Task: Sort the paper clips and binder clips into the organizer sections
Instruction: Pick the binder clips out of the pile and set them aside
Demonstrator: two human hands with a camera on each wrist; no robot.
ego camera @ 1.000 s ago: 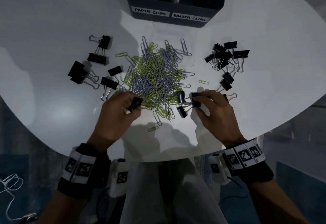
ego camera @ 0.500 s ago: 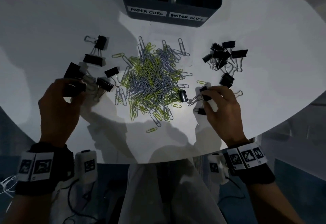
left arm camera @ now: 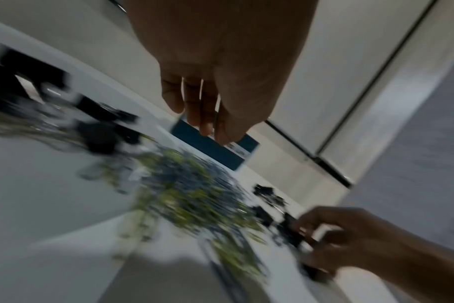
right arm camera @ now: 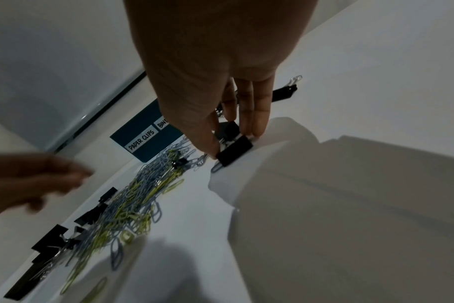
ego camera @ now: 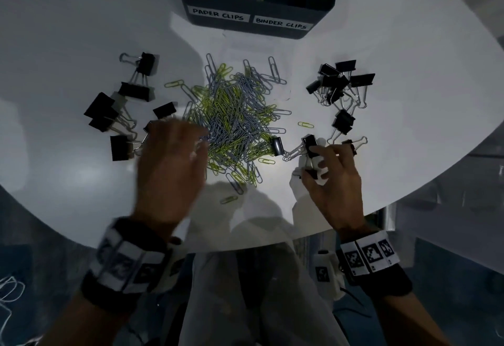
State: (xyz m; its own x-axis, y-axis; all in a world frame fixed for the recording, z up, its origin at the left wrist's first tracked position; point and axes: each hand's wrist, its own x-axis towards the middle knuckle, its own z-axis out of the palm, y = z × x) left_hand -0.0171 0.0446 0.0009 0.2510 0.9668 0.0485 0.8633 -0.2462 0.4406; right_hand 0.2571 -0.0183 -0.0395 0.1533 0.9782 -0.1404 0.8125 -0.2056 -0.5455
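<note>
Two piles of binder clips flank the paper clips [ego camera: 237, 119] on the tabletop [ego camera: 81, 32] in the head view, at nine and three o'clock; the organizer [ego camera: 253, 22] sits at twelve. Left hand [ego camera: 171, 165] hovers blurred over the heap's nine-o'clock edge. From the left wrist, its fingers [left arm camera: 194, 102] hang loose, holding nothing. From the right wrist, the right hand [right arm camera: 220, 86] pinches a binder clip [right arm camera: 235, 150]. Gathering is under way; next, I judge, carry it to the BINDER CLIPS section.

White table [ego camera: 81, 45], paper clips [ego camera: 234, 116], binder clips [ego camera: 338, 83], organizer [ego camera: 253, 23]
</note>
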